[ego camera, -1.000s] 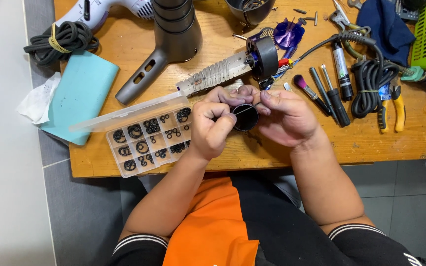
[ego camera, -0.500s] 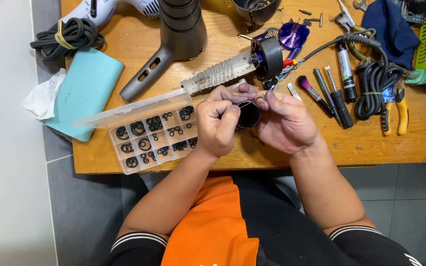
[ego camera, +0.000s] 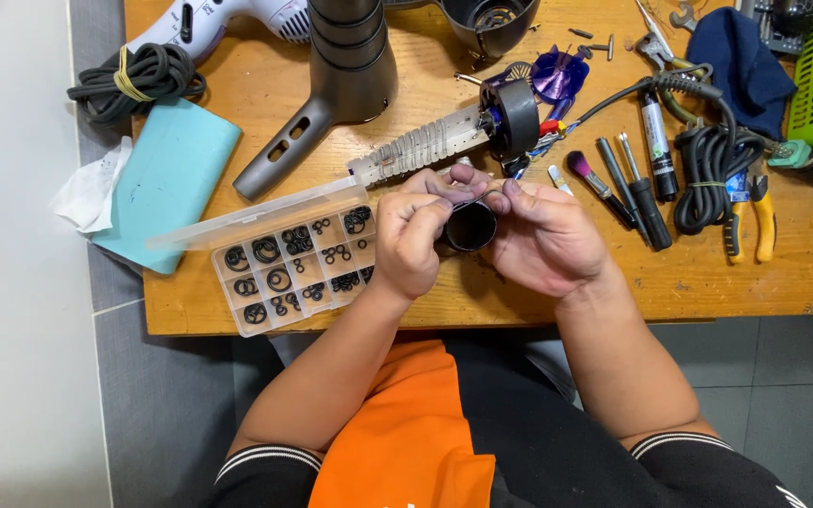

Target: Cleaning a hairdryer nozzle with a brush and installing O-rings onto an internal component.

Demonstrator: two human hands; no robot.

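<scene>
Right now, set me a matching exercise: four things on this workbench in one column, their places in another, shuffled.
Things:
1. black cylindrical part
2. clear compartment box
3. teal pouch
4. yellow-handled pliers

Places:
A. left end of the table, beside crumpled tissue
B. between both hands
C. right side, next to a coiled black cord
D. just left of the left hand, lid open

Pairs: 1-B, 2-D, 3-A, 4-C

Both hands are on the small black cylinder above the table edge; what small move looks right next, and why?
Probably a slight turn of the black cylinder toward the fingertips. The left hand and right hand pinch something thin at its upper rim; what it is cannot be told. The open tray of black rings lies just left.
</scene>
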